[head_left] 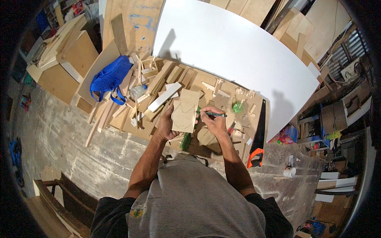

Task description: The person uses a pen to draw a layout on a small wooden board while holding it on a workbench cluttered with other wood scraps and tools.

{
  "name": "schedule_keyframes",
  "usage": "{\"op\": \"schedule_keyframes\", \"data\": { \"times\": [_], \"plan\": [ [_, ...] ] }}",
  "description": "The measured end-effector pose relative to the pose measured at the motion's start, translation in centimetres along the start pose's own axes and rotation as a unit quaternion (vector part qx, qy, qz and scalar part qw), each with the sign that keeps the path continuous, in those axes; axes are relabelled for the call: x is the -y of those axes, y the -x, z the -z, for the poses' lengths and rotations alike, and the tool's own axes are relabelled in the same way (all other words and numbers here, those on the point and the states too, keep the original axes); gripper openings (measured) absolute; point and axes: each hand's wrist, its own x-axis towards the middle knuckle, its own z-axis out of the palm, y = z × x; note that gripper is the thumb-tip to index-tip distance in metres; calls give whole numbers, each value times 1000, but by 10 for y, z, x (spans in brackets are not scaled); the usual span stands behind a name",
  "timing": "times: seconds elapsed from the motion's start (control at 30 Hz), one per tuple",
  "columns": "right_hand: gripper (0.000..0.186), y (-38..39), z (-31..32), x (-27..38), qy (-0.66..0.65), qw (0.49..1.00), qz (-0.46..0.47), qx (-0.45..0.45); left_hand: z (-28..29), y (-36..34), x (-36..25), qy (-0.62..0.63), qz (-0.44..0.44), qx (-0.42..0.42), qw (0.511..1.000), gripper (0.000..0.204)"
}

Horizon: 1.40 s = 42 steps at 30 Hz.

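My left hand (166,125) grips a thin tan wooden board (185,113) by its left and lower edges. A simple face with a pointed outline on top is drawn on the board in thin lines. Beside the board's right edge, the fingers of my right hand (215,123) are closed on a dark pen (217,114). The pen lies almost level, its back end pointing right; whether its tip touches the board I cannot tell. Below the board, a green object (185,141) shows on the worktable (206,148).
A handsaw with an orange handle (256,158) lies at the table's right edge. Wood strips (164,79), a blue bag (111,76) and a clear bottle (137,92) crowd the left. A wooden toy plane (216,88) and green container (238,106) sit beyond. A white panel (230,43) stands behind.
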Motion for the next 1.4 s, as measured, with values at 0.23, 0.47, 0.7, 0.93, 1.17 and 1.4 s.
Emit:
{"op": "schedule_keyframes", "data": {
  "times": [0.23,0.47,0.7,0.93,1.17,1.4],
  "plan": [
    [8,-1,0,8,-11,1000,11,-8,-1,1,0,14,8,23,1000,72],
    [10,-8,1,6,-8,1000,6,-15,5,1,2,11,5,65,998,74],
    [9,-15,3,5,12,1000,8,-9,5,2,1,8,12,53,999,72],
    [8,-17,1,8,18,1000,5,-12,3,3,-2,10,6,66,998,71],
    [11,-11,-5,-4,16,999,36,11,-9,6,-3,21,-3,16,1000,69],
    [11,-7,-10,12,-7,998,38,39,9,9,-5,23,21,27,999,64]
  ]
}}
